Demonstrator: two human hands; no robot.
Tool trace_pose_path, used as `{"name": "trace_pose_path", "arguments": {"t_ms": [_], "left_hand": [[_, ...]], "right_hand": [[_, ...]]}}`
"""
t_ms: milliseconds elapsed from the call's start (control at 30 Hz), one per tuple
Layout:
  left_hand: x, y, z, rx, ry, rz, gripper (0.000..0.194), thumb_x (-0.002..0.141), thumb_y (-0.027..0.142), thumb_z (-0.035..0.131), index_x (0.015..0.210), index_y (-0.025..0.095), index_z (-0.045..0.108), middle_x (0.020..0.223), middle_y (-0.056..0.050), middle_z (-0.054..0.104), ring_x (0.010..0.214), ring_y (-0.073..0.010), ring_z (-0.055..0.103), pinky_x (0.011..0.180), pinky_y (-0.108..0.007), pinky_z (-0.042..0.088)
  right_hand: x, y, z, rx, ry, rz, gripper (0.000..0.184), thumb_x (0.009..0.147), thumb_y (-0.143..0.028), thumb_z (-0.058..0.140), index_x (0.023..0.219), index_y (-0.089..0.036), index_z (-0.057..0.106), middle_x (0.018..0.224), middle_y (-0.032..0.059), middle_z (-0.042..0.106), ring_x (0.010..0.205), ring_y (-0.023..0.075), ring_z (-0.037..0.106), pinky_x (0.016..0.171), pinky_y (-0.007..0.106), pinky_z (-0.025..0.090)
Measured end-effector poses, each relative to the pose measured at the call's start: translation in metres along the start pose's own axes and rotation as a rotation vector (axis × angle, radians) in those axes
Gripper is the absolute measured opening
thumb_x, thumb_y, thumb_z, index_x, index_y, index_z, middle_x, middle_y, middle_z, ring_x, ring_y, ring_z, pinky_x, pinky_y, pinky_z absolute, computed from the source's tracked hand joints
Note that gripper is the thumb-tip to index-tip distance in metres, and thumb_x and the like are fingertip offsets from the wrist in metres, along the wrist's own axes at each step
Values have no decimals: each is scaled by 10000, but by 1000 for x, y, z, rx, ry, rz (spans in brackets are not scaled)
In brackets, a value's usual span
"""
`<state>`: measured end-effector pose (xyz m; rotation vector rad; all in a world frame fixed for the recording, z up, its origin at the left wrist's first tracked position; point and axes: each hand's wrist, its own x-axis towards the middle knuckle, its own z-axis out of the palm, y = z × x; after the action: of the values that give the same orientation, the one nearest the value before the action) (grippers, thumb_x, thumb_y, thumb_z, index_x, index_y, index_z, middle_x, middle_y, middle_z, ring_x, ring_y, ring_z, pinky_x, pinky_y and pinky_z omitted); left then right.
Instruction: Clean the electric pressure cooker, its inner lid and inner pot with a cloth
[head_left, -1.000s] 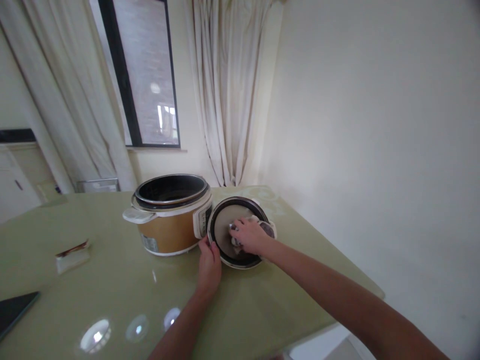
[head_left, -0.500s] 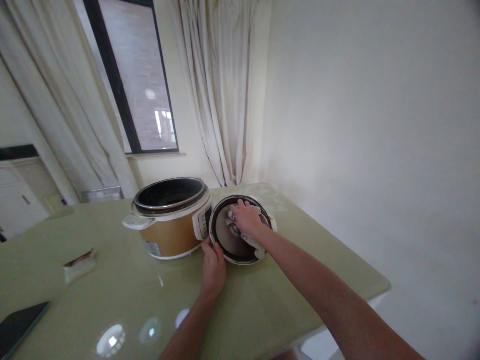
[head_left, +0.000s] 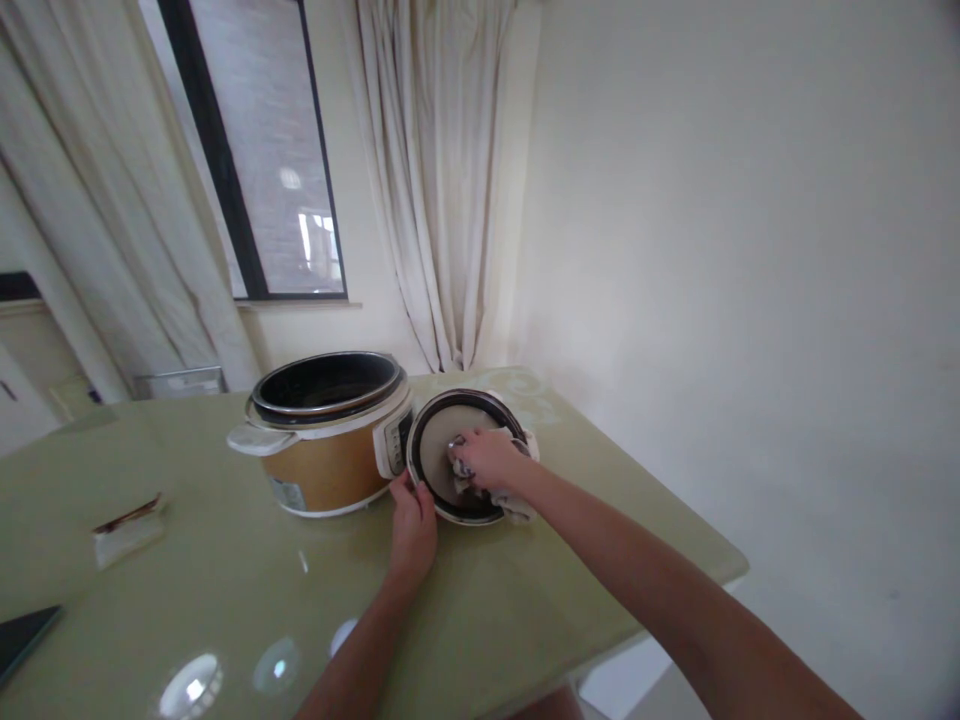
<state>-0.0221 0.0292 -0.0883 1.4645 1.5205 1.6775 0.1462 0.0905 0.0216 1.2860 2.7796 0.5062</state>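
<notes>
Have the fingers of the left hand (head_left: pixel 414 525) closed on the near left rim of the round lid (head_left: pixel 436 448). Clutch a crumpled cloth (head_left: pixel 516 508) in the bent fingers of the right hand (head_left: pixel 487 460), against the grey inner face of the lid, with a fold hanging by the near right rim. See the lid tilted up on the tabletop (head_left: pixel 555 590), inner face toward the near side, just right of the cooker (head_left: pixel 326 473). Cannot tell contact from a slight gap between the two. Find the cooker upright and uncovered, with a white handle (head_left: pixel 261 439) on the left and a control panel (head_left: pixel 391 447) on the right. Notice a small packet (head_left: pixel 126 540) farther left, well apart, and a dark flat object (head_left: pixel 26 638) at the near left edge.
</notes>
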Motion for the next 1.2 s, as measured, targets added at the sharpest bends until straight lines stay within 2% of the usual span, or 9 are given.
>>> {"name": "trace_pose_path", "arguments": {"t_ms": [133,367,567,667,733,867,1033,1200], "left_hand": [[1,0,2,-32,0,-2,343,1021,412,419,1255,163,455,1199,-207,679,1040,-268,710,900,-446,583],[1,2,2,-49,-40,-50,360,1027,421,396,1280,166,425,1231,-211,664,1025,-257,709,846,-427,606],[-1,8,2,-70,-78,-95,387,1022,444,409,1298,173,407,1272,-220,648,1006,-248,715,750,-376,625],[-2,10,4,-90,-89,-131,427,1028,476,394,1323,168,388,1310,-238,628,1000,-254,718,675,-346,623],[-2,10,5,-87,-65,-109,434,1027,478,398,1325,162,394,1309,-242,626,1033,-265,713,709,-363,626],[0,6,5,-39,-21,-51,418,1011,464,431,1294,156,427,1243,-222,652,1067,-278,700,849,-433,606],[1,3,3,-49,-35,-43,388,1026,438,398,1300,163,413,1221,-200,653,1063,-258,690,913,-433,573],[3,0,4,-54,-15,0,356,1022,403,409,1287,166,414,1235,-199,644,1110,-260,671,983,-453,536]], "right_hand": [[0,-18,-3,7,50,-5,484,817,-322,783,1271,-242,633,1281,124,631,1146,308,611,824,386,574],[27,-32,-12,84,141,179,442,902,-284,680,1333,-257,580,1364,139,556,1225,306,534,888,379,545],[49,-9,-11,134,127,403,426,973,-286,592,1396,-281,544,1423,145,504,1249,315,517,863,378,553],[44,10,-4,147,65,520,424,967,-267,601,1388,-290,563,1416,146,505,1244,318,529,867,402,561],[37,18,1,139,38,541,428,962,-251,599,1388,-292,576,1415,150,508,1241,324,534,875,424,565],[23,23,5,103,48,463,436,933,-238,617,1368,-265,612,1436,159,508,1252,352,526,898,446,561],[11,18,-1,74,11,319,483,851,-300,728,1322,-248,632,1369,135,552,1205,335,559,887,403,543],[3,-7,-7,63,0,41,506,789,-361,790,1266,-268,651,1252,110,616,1118,311,605,821,375,557]]}}
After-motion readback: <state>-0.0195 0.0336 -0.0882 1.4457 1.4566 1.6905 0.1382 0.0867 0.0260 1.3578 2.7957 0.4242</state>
